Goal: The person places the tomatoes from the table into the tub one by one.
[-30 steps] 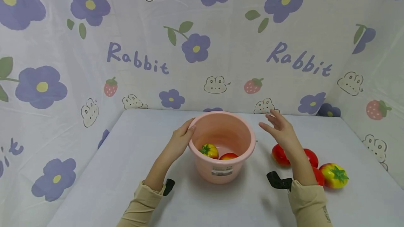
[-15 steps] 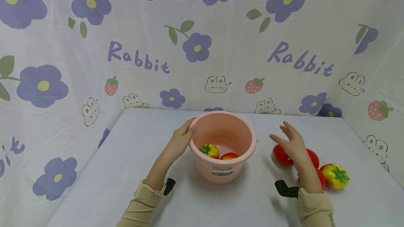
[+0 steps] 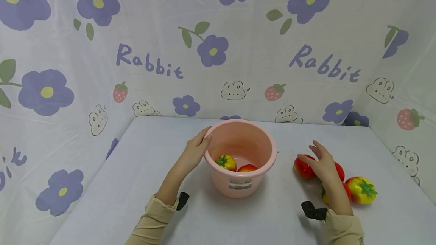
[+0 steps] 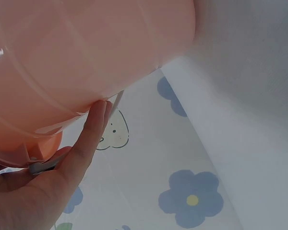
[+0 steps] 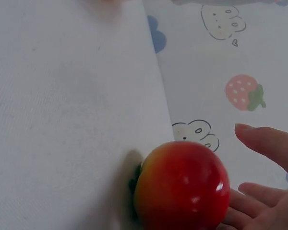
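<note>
Head view: white table (image 3: 153, 150), flowered backdrop (image 3: 245, 59); left fingers (image 3: 201, 136) grip bucket (image 3: 220, 183), right fingers (image 3: 320, 149) spread.

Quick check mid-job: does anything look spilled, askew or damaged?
Nothing stands out. The pink bucket looks upright, held by the left hand, with two fruits visible inside; the loose fruits lie grouped near the right hand. No spill or damage shows.

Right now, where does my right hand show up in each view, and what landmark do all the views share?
Head: your right hand is right of the pink bucket, overlapping the red fruits in the picture.
Left wrist: not in it; the lower-left hand is your left hand.
Right wrist: lower right, beside a red fruit.
Shared landmark: the rabbit-and-flower cloth.
</note>
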`<action>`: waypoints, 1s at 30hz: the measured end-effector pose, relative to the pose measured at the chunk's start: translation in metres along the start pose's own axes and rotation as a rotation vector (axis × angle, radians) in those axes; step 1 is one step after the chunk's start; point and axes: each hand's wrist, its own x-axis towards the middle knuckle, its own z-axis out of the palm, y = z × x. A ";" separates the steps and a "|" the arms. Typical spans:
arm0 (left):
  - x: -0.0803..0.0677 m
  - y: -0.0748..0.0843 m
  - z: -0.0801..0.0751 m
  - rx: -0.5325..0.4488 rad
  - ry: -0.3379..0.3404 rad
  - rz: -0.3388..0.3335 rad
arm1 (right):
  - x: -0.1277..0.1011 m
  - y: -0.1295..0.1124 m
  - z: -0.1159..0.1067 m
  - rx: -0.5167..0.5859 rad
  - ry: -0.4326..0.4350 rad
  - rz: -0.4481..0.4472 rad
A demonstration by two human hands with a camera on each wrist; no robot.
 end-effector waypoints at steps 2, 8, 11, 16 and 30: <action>0.000 0.000 0.000 0.000 0.000 -0.002 | 0.000 0.002 0.000 0.007 -0.004 -0.001; 0.001 0.000 0.000 0.010 0.004 0.004 | 0.003 0.005 0.004 0.010 -0.003 0.000; 0.001 0.000 0.000 0.013 0.006 0.001 | 0.004 0.004 0.006 -0.014 0.000 0.000; 0.001 -0.001 0.000 0.014 0.009 -0.011 | 0.004 0.003 0.008 -0.046 -0.002 0.001; 0.001 -0.003 0.001 -0.005 -0.004 0.003 | 0.005 0.005 0.012 -0.029 0.007 -0.011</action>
